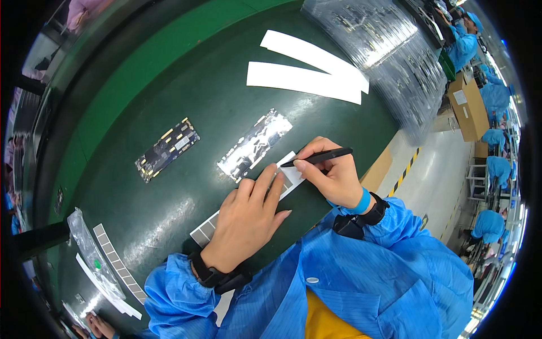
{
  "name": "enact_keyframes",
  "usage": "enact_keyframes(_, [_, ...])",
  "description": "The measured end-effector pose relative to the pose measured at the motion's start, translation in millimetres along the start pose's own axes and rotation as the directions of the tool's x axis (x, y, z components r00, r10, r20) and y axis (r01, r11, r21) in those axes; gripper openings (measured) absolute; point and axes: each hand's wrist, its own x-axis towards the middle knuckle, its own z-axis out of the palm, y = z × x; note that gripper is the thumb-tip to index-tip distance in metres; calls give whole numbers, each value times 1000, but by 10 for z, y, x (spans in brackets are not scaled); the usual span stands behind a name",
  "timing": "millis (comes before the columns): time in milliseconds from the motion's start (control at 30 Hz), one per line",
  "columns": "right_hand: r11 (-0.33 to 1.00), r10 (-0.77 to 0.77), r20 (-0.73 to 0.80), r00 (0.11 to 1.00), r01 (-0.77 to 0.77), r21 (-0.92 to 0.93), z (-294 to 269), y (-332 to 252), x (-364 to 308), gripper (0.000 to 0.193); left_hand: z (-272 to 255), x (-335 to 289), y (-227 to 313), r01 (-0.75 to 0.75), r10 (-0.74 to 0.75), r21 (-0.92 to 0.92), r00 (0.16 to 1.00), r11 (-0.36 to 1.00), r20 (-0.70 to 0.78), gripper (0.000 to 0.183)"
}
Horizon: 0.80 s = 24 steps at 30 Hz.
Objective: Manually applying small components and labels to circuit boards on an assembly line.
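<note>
A label strip (206, 229), white with grey cells, lies on the dark green tabletop (175, 209) in front of the person, its long axis running slantwise from lower left to upper right. The left hand (244, 223) rests palm down across its middle, fingers extended and loosely together, thumb apart and pointing right; it presses the strip without gripping it. The right hand (333, 174) is closed in a pinch around a black pen-shaped tool (333, 153), whose length lies nearly level, tip leftward and slightly down at the strip's upper right end, butt to the right. Whether the tip touches the strip, I cannot tell. Just beyond the strip, a silvery-faced circuit board (255, 144) lies on a similar slant; left of it, apart, a dark circuit board (167, 149) also points from lower left to upper right. Farther off, two white paper strips (304, 82) slope down rightward, meeting near their right ends.
</note>
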Motion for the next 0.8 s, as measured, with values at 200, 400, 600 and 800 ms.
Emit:
enact_keyframes(200, [1000,-28,37,999,28,7,16,37,19,9,17,7,-19,6,-6,7,1000,1000,15,63])
enact_keyframes(400, [992,57,-33,998,-53,118,-1,34,2,9,9,6,-25,-1,0,4,1000,1000,17,62])
enact_keyframes(600, [1000,25,29,999,-25,2,-21,47,14,11,11,3,-25,-3,3,-7,1000,1000,9,62])
enact_keyframes(800, [995,43,2,999,-43,93,-11,23,9,13,4,4,-34,2,-2,-13,1000,1000,18,61])
